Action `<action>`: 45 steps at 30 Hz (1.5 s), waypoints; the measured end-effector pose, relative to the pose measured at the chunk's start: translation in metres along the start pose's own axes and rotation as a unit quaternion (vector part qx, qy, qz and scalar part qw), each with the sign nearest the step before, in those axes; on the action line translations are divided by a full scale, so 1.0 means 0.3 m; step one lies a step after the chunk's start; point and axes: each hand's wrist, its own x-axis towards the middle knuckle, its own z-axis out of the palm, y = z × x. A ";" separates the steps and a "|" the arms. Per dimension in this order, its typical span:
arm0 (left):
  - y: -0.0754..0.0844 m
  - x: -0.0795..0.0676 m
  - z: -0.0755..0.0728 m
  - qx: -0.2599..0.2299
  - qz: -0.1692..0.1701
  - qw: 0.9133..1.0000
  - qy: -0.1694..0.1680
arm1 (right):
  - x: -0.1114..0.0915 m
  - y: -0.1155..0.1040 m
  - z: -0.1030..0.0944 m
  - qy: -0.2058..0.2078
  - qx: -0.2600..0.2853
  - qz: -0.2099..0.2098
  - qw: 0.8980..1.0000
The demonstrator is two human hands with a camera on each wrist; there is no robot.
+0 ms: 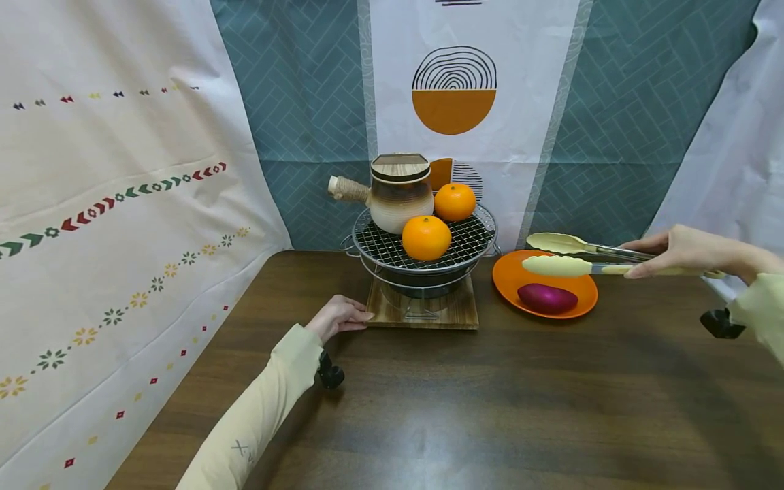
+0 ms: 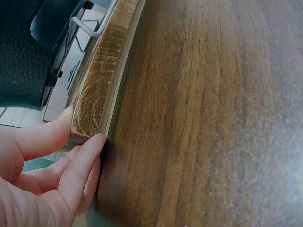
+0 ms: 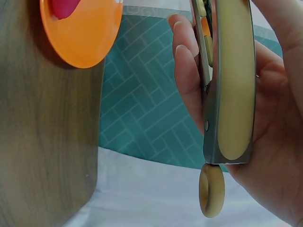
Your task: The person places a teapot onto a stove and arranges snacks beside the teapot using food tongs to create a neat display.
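Observation:
At the near left corner of a square wooden board (image 1: 456,313), my left hand (image 1: 339,316) pinches the edge. In the left wrist view, the thumb sits on top of the board's corner and fingertips lie against its side. On the board stands a small round tabletop grill (image 1: 380,248) with a wire mesh top. My right hand (image 1: 692,253) grips a pair of tongs (image 1: 557,266) with pale yellow tips, spread apart with nothing between them. Below the tips, a purple sweet potato (image 1: 547,299) lies on an orange plate (image 1: 507,275).
On the grill mesh sit a clay teapot (image 1: 398,204) with a rope-wrapped side handle and two oranges, one in front (image 1: 426,238) and one behind (image 1: 455,202). The brown wooden table (image 1: 429,401) stretches toward me. Patterned cloths (image 1: 294,102) hang behind and at the left.

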 end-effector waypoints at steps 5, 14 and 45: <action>-0.002 -0.005 -0.003 0.001 0.009 1.000 -0.003 | -0.006 0.015 0.016 -0.002 0.006 -0.005 1.000; -0.002 -0.006 -0.002 0.001 0.006 1.000 0.000 | -0.015 0.065 0.058 0.004 0.002 -0.001 1.000; 0.004 -0.009 0.000 -0.006 0.001 1.000 -0.005 | -0.030 0.145 0.127 -0.017 0.042 0.005 0.999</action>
